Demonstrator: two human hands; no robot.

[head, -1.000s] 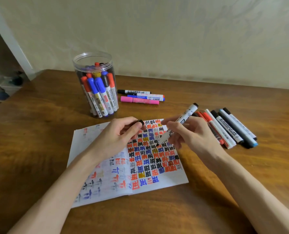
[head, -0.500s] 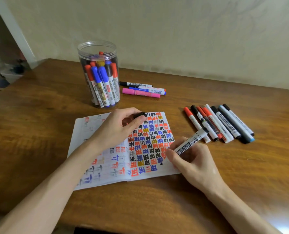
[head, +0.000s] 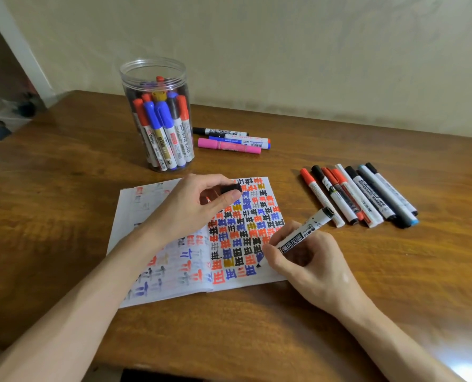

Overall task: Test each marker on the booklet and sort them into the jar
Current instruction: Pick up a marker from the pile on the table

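Head view: my right grip [head: 306, 260] is holding the marker [head: 302, 235] tip to the booklet [head: 146, 216] for testing, left grip [head: 190, 208] pinching its cap [head: 230, 188].

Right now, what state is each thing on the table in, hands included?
jar, upright, lidless, holding many markers.
booklet, lying open, right page crowded with test marks.
black marker, uncapped, tip down on the right page.
cap, off, pinched in the left hand.
left hand, over the booklet, pinching the cap.
right hand, gripping the black marker.
row of markers, capped, lying flat.
three markers beside the jar, capped, lying flat.
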